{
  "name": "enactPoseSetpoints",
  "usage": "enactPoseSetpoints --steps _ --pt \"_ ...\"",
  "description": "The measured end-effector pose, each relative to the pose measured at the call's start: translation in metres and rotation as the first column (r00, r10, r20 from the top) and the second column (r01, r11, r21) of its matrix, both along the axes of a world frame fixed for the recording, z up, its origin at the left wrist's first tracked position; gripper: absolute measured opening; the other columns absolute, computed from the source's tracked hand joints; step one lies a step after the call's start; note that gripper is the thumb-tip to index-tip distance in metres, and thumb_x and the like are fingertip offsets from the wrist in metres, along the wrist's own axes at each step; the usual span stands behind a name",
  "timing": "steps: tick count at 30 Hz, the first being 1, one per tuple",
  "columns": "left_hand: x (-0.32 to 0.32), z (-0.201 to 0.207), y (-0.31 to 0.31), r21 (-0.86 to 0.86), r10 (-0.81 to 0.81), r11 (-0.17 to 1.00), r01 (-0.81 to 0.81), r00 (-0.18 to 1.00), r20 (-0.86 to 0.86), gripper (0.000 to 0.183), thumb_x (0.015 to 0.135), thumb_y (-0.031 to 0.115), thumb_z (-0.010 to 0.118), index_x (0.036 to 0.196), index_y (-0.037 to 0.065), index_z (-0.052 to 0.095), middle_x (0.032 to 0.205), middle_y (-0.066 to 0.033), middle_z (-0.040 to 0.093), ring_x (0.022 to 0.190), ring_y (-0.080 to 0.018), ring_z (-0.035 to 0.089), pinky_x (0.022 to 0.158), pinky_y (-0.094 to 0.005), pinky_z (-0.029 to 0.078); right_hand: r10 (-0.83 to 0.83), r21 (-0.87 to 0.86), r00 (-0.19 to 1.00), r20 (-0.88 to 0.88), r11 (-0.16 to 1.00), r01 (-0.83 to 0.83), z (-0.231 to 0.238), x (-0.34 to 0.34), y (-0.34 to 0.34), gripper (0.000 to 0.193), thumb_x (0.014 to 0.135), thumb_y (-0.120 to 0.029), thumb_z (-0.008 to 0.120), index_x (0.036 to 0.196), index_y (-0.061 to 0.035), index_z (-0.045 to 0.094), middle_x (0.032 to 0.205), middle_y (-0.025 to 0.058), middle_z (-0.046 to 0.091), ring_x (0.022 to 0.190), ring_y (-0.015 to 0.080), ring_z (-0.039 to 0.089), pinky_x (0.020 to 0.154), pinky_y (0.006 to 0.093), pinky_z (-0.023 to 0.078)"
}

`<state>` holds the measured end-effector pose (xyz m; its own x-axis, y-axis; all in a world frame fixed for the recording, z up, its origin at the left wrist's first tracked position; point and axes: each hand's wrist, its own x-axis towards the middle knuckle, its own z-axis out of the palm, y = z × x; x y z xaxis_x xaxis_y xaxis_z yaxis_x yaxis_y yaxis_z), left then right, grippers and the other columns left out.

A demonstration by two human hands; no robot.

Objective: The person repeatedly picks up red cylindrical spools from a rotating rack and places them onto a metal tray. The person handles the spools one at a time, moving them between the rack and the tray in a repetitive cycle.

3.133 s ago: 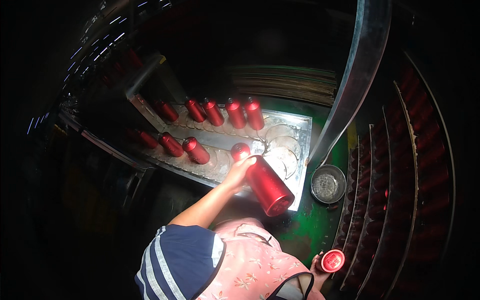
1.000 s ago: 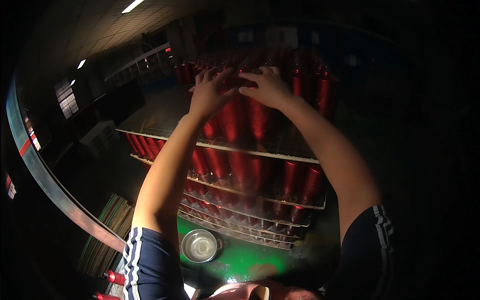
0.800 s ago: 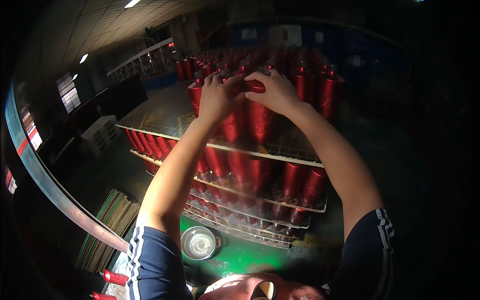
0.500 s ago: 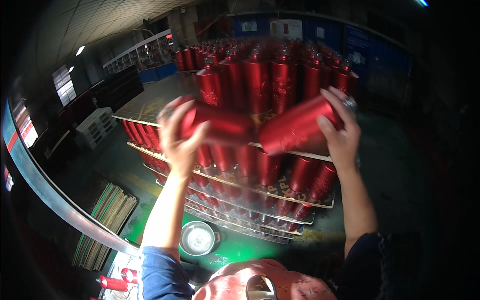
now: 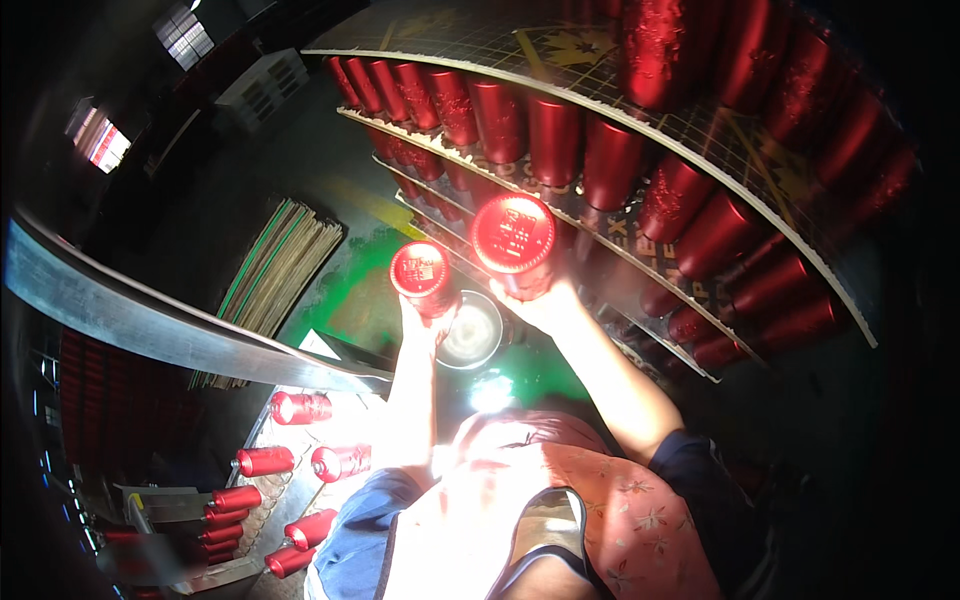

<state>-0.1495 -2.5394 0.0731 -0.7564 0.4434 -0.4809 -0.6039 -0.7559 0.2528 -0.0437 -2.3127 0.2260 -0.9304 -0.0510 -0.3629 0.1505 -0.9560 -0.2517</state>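
Room: we look down into a dim workshop, dark at the edges, with a green patch of floor [image 5: 350,290] ahead and a window [image 5: 185,38] at the upper left.
Tiered stack: boards [image 5: 470,42] layered with standing red bottles [image 5: 555,140] fill the upper right, beyond our right hand.
Bright table: a strongly lit metal surface [image 5: 285,495] carries more red bottles at our lower left, nearer our left arm.
Post: a curved-looking metal beam [image 5: 180,335] crosses between that table and the flat sheets [image 5: 285,265] piled on the floor.
Pot: a round metal pot [image 5: 482,332] sits on the floor, seen just past our left hand.
Held bottles: we have the left bottle [image 5: 420,270] and the right bottle [image 5: 514,234] side by side, a narrow gap between; both turn their stamped round bases up to us, long axes running away downward, necks out of sight.
Hands: our right hand [image 5: 540,302] is nearer the stack, our left hand [image 5: 425,318] nearer the table; each lies below its bottle's base.
Fingers: ours look curled round each bottle's side, gripping it; most fingertips are hidden, so we cannot tell exactly where they press.
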Motion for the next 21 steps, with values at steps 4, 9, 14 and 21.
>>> enactPoseSetpoints --steps 4,9,14,21 --pt "-0.033 -0.045 -0.011 0.167 -0.008 0.985 -0.032 0.972 0.235 0.057 0.09 0.054 0.063 0.127 0.01 0.059 0.118 -0.0113 0.064 0.107 -0.0335 0.062 0.079 -0.04 0.062 0.116 -0.161 0.991 0.063 0.981 -0.105 -0.078 -0.07 -0.03 0.047 0.096 -0.055 0.053 0.12 -0.0166 0.062 0.122 0.0057 0.065 0.112 0.0247 0.062 0.093 0.0457 0.055" --pt "-0.073 -0.08 -0.043 0.239 0.118 0.955 -0.177 0.964 0.239 0.052 0.088 0.048 0.068 0.117 0.006 0.065 0.117 -0.0184 0.064 0.103 -0.0392 0.064 0.069 -0.0403 0.066 0.151 -0.277 0.985 0.084 0.953 -0.122 -0.122 -0.121 -0.078 0.056 0.094 -0.06 0.051 0.12 -0.0113 0.061 0.117 0.0143 0.064 0.107 0.034 0.061 0.088 0.0505 0.057" --pt "-0.093 -0.054 -0.039 0.08 0.174 0.979 -0.189 0.97 0.171 0.042 0.097 0.043 0.057 0.115 0.006 0.066 0.108 -0.014 0.072 0.094 -0.0299 0.072 0.067 -0.0382 0.066 0.139 -0.319 0.99 0.015 0.939 -0.127 -0.126 -0.141 -0.092 0.052 0.093 -0.058 0.053 0.119 -0.0146 0.062 0.117 0.0089 0.065 0.107 0.033 0.061 0.087 0.0486 0.059" --pt "-0.053 -0.042 -0.081 0.054 0.193 0.979 -0.196 0.979 0.059 0.037 0.099 0.037 0.057 0.115 0.004 0.065 0.111 -0.0124 0.07 0.096 -0.0255 0.07 0.076 -0.0356 0.063 0.192 -0.54 0.966 -0.171 0.802 -0.255 -0.13 -0.091 -0.089 0.059 0.097 -0.046 0.053 0.127 0.0041 0.055 0.124 0.0292 0.059 0.108 0.0475 0.059 0.087 0.0507 0.059"
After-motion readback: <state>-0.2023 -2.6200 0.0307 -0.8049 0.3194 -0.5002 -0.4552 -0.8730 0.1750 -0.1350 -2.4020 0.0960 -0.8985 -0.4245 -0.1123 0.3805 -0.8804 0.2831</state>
